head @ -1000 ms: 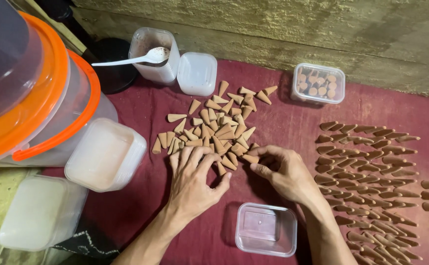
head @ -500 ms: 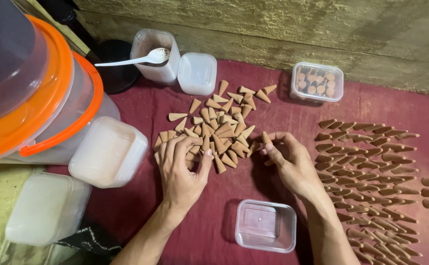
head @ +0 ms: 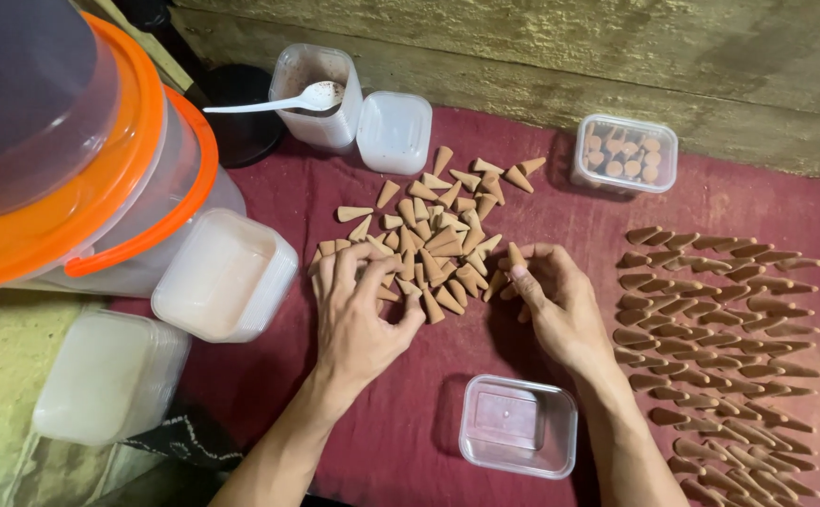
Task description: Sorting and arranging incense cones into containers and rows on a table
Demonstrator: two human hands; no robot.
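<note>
Sorting step: left hand (head: pixel 358 314) spread flat on pile of cones (head: pixel 433 239), frame centre; right hand (head: pixel 551 300) pinching one cone (head: pixel 516 255). Next move needs careful placing beside laid-out rows (head: pixel 720 310), right.

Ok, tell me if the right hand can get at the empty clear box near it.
Probably yes: the empty clear box sits open on the cloth just beside the right hand's wrist, with nothing lying between them.
</note>
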